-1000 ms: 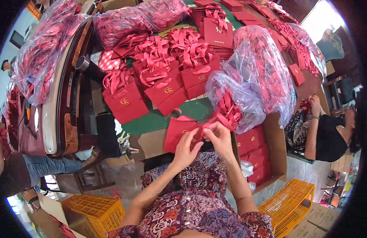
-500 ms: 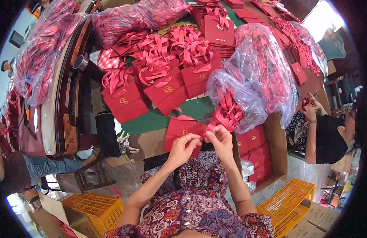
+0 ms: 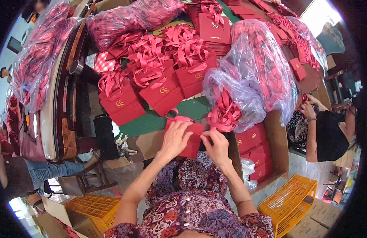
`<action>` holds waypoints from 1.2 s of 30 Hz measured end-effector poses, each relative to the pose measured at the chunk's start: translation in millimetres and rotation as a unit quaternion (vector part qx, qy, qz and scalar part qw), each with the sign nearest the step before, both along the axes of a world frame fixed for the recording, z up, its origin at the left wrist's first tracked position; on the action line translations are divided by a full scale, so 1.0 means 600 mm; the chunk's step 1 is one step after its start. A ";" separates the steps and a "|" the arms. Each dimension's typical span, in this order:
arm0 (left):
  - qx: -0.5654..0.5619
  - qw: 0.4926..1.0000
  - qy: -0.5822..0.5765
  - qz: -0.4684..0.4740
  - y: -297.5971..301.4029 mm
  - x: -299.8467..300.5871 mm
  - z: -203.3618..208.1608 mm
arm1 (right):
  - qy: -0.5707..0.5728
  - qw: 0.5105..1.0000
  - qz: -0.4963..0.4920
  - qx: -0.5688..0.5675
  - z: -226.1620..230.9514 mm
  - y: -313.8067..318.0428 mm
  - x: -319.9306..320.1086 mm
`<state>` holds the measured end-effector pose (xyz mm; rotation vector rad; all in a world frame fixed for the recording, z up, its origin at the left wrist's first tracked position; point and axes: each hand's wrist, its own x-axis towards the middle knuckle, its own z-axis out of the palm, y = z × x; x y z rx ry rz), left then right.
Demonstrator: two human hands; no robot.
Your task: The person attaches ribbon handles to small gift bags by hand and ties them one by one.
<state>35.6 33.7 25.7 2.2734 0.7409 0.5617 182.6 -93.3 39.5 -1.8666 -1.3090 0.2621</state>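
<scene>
A small red paper gift bag (image 3: pixel 190 150) lies at the table's near edge, right in front of me. A pink ribbon handle (image 3: pixel 173 112) loops up from its far side. My left hand (image 3: pixel 174 138) lies over the bag's left part and grips it, fingers bent across its face and thumb towards the right. At the bag's right edge my right hand (image 3: pixel 216 146) pinches thumb and fingertips together. What sits between those fingertips is too small to make out. Just beyond the right hand is a bunch of pink ribbons (image 3: pixel 225 113) spilling from a clear plastic bag (image 3: pixel 247 89).
Finished-looking red bags with ribbon handles (image 3: pixel 162 90) stand in rows on the green mat (image 3: pixel 147 123). A cardboard box (image 3: pixel 279 146) of red bags stands at right. Yellow crates (image 3: pixel 288 200) flank me below. Another person's hands (image 3: pixel 309 109) work at far right.
My left hand has shifted left and up onto the bag's face, away from the right hand. The right hand has dropped slightly, still pinching. Fingertips that were together are now apart.
</scene>
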 end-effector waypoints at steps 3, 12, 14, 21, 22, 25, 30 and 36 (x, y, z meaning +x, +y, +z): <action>0.080 0.991 0.105 -0.013 0.011 0.004 -0.002 | 0.010 0.999 -0.027 -0.013 -0.024 0.006 -0.002; 0.098 0.989 0.110 -0.009 0.014 0.017 -0.006 | -0.008 0.999 -0.050 -0.007 -0.066 0.032 -0.013; 0.101 0.989 0.105 -0.002 0.012 0.016 -0.005 | 0.019 0.998 -0.056 -0.018 -0.058 0.034 -0.018; 0.017 0.997 0.076 0.003 0.001 0.015 -0.003 | -0.052 0.995 -0.068 0.044 -0.069 0.038 -0.032; -0.003 0.998 0.063 0.010 0.000 0.012 -0.001 | -0.070 0.994 -0.069 0.056 -0.068 0.039 -0.036; -0.027 0.998 0.048 0.026 -0.004 0.008 0.004 | -0.075 0.992 -0.069 0.069 -0.060 0.041 -0.040; 0.004 0.999 0.023 0.046 -0.009 0.003 0.016 | 0.014 0.998 -0.055 0.034 -0.041 0.039 -0.043; 0.042 0.997 0.015 0.060 -0.019 0.001 0.030 | 0.212 0.973 -0.061 -0.065 -0.015 0.041 -0.039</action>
